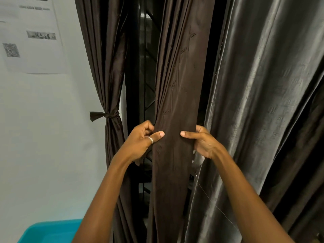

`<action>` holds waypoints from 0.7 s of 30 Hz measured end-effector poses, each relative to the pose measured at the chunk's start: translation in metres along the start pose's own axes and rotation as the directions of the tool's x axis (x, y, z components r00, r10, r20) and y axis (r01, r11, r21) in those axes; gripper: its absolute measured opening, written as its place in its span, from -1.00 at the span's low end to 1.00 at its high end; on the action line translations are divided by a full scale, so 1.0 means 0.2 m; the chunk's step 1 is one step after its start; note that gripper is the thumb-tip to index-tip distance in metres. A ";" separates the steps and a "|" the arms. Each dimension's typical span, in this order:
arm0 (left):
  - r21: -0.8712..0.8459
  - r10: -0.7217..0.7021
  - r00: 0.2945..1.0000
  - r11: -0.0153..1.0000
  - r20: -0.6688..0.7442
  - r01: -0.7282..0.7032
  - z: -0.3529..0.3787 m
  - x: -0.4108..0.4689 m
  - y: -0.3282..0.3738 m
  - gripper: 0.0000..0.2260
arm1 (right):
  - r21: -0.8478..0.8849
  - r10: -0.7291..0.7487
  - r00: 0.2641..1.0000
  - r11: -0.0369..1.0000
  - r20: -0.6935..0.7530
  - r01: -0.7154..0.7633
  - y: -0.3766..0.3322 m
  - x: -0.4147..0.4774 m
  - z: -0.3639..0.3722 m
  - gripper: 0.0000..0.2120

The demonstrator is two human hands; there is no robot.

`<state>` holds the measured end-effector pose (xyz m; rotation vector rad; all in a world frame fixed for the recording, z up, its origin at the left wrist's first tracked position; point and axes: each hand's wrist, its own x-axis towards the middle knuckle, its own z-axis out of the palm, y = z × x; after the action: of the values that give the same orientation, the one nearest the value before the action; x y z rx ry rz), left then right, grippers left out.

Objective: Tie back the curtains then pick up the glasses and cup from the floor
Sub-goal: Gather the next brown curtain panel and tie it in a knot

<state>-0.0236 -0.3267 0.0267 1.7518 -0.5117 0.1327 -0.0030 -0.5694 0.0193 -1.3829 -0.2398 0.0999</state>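
Head view: brown curtain panel hangs at frame centre, bunched into a narrow column. Left hand pinches its left edge, thumb on the front, fingers curled behind; right hand pinches the right edge likewise. Second brown curtain, left of centre, is gathered by a knotted tie. Grey curtain fills the right. Teal tub at lower left

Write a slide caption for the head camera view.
Left hand and right hand grip the middle brown curtain; the wall-side curtain is already tied back.
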 end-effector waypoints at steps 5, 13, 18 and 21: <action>0.192 0.058 0.979 0.981 -0.198 -0.020 0.04 0.04 -0.06 -0.76 | -0.244 -0.125 0.971 0.967 -0.202 0.074 0.01 0.02 0.02 -0.69; 0.425 0.186 0.891 0.905 -0.415 0.009 0.18 0.06 -0.08 -0.81 | -0.830 -0.644 0.659 0.555 -0.388 0.054 0.19 -0.02 0.14 -0.82; 0.457 0.247 0.861 0.889 -0.444 -0.019 0.25 0.06 -0.09 -0.82 | -0.972 -0.829 0.521 0.237 -0.204 -0.004 0.26 -0.10 0.29 -0.78; 0.404 0.235 0.884 0.913 -0.403 -0.058 0.29 0.07 -0.09 -0.85 | -0.978 -0.753 0.645 0.206 -0.133 0.040 0.31 -0.09 0.37 -0.54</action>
<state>-0.0146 -0.3835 0.0019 1.9763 -0.2909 0.7744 -0.0333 -0.4912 -0.0321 -2.3816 -0.1127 -1.2199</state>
